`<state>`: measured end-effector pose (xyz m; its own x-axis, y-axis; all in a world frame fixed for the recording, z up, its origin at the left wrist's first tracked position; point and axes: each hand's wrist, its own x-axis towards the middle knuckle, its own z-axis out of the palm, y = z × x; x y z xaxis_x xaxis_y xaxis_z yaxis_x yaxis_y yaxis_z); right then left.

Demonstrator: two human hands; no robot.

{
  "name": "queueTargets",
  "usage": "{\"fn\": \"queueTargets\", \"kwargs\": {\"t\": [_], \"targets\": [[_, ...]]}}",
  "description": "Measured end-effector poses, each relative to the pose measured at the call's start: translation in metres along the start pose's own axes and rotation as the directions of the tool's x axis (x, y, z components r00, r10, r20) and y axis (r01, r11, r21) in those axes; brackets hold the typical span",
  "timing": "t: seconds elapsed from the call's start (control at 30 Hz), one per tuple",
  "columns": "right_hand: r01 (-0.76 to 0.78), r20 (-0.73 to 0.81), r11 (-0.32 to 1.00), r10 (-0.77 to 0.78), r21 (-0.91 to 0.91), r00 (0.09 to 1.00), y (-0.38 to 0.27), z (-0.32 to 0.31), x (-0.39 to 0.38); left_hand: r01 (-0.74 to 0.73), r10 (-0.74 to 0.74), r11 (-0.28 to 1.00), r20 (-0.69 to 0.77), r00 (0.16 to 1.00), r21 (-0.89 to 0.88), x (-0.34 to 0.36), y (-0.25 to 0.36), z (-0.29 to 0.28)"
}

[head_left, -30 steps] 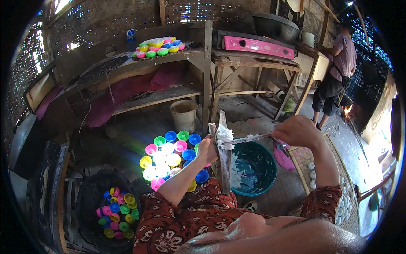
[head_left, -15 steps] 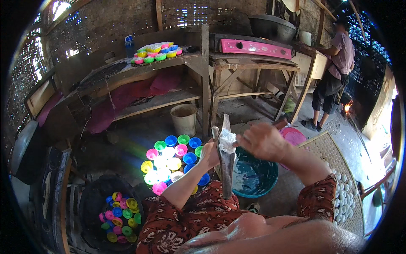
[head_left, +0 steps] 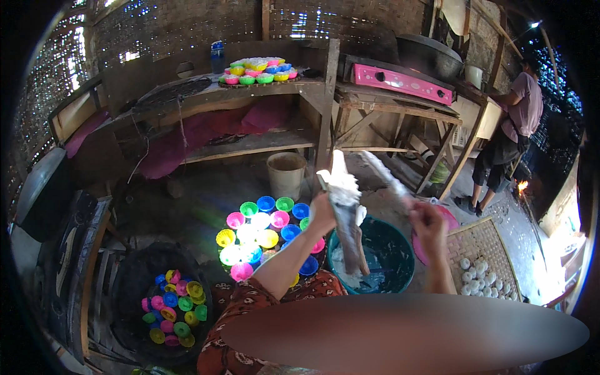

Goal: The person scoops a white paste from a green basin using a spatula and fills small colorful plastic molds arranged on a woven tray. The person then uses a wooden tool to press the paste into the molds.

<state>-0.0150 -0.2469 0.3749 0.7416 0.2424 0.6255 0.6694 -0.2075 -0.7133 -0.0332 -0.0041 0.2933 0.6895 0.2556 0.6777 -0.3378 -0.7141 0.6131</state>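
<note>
White, wet dough coats the upright blade-like tool [head_left: 345, 209] that the left hand [head_left: 324, 212] grips closed near its upper part — the lower end dips into the teal basin [head_left: 400, 265], where more white dough lies on the bottom. The right hand [head_left: 428, 224] is closed around a second dough-caked stick [head_left: 385, 175], held slanting up and to the left, close beside the first tool but apart from it at this moment.

As a judgement of progress: much dough clings to both tools, so the scraping or portioning looks only partly done. Just to the left of the basin, the cluster of bright plastic cups [head_left: 262, 234] on the floor appears largely filled with something pale, though glare makes it hard to be sure of each one. The dark basket [head_left: 134, 287] further left holds more coloured cups [head_left: 172, 306] that look empty — work left, it seems. To the right, a woven tray [head_left: 484, 240] carries small white balls [head_left: 478, 275], apparently finished pieces.

Farther out, another batch of coloured cups [head_left: 257, 70] sits on the wooden tabletop [head_left: 187, 100], a pink stove [head_left: 400, 82] stands on its frame, and a person [head_left: 509, 134] works near a small fire [head_left: 520, 186].
</note>
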Motion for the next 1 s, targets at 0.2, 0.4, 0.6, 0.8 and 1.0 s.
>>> {"fn": "queueTargets", "kwargs": {"t": [0.2,0.4,0.6,0.8,1.0], "targets": [[-0.085,0.112,0.993,0.093,-0.076,0.989,0.034,0.013,-0.044,0.137,-0.16,0.929,-0.039,0.986,-0.344,0.005,0.005,0.006],[0.211,-0.139,0.829,-0.325,-0.518,0.935,0.032,0.003,-0.023,0.017,-0.017,0.999,0.007,1.0,0.043,0.003,0.004,0.004],[0.521,0.086,0.657,-0.575,-0.545,0.814,0.023,0.02,-0.026,0.272,-0.258,0.959,0.149,0.955,-0.083,0.003,-0.019,0.012],[0.254,0.158,0.957,-0.231,-0.143,0.96,0.029,0.015,-0.038,0.443,-0.36,0.42,0.303,0.882,-0.792,-0.003,-0.044,0.016],[0.372,0.009,0.767,-0.431,-0.523,0.902,0.044,0.023,-0.021,0.048,-0.072,0.995,0.287,0.955,0.09,-0.005,-0.018,0.017]]}}
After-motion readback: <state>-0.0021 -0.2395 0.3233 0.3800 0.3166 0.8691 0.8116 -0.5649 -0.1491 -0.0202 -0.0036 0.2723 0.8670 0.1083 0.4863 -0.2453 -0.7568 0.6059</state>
